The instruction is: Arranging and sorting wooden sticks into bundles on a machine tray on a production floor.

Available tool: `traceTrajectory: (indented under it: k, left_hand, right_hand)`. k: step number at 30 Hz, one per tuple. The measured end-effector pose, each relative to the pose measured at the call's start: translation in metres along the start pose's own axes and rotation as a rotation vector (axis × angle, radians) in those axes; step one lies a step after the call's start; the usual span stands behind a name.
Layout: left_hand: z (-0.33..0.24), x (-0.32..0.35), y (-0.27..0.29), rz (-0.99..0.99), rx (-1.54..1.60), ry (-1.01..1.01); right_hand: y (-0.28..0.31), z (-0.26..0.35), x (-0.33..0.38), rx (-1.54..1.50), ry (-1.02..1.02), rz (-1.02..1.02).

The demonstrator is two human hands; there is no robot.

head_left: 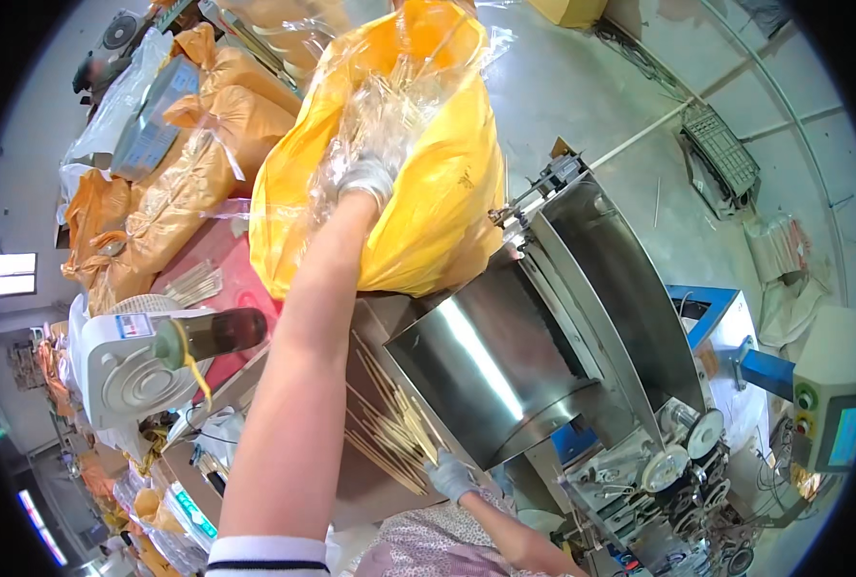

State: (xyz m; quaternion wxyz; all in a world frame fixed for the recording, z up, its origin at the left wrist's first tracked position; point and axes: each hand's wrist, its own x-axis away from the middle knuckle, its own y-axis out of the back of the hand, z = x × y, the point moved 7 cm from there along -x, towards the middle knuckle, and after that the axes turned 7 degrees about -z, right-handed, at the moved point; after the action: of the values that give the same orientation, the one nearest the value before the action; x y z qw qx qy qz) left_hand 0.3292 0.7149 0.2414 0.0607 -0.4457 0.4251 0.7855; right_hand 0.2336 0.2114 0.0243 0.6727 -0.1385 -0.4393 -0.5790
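Observation:
My left hand (365,181), in a pale glove, reaches into a large yellow plastic bag (447,207). Its fingers are hidden among crumpled clear plastic (375,120) lining the bag. Thin pale sticks (407,85) show through that liner near the bag's mouth. Lower down and closer to my body, my right hand (452,476), also gloved, closes at the near ends of a loose bunch of thin wooden sticks (394,428). These fan out over a brown surface (361,495) beside a shiny curved metal hopper (490,361).
Right of the hopper stand machine rollers (664,466) and a control box with a screen (837,423). On the left are a white fan-like appliance (125,370), more sticks (195,286) on a red surface and tied orange bags (188,183). A grey crate (721,154) lies farther off.

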Motion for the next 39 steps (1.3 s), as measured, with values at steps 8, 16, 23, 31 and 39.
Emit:
traceTrajectory:
  k: [8, 16, 23, 31, 39]
  left_hand:
    - [0.099, 0.075, -0.081, 1.183, 0.457, 0.408]
    - [0.065, -0.026, 0.0, 1.295, 0.374, 0.618]
    - [0.104, -0.097, 0.06, 0.744, 0.814, 0.713]
    - [0.031, -0.054, 0.274, 0.029, 0.763, 1.17]
    - [-0.153, 0.409, 0.394, 0.726, 0.476, 2.025]
  right_hand:
    - [-0.006, 0.004, 0.0, -0.038, 0.102, -0.043]
    - [0.002, 0.01, -0.002, 0.014, 0.097, -0.018]
    - [0.018, 0.024, -0.003, 0.008, 0.136, -0.022]
    - [0.003, -0.009, -0.008, 0.05, 0.121, -0.088]
    - [0.018, 0.012, 0.001, 0.166, 0.319, -0.3]
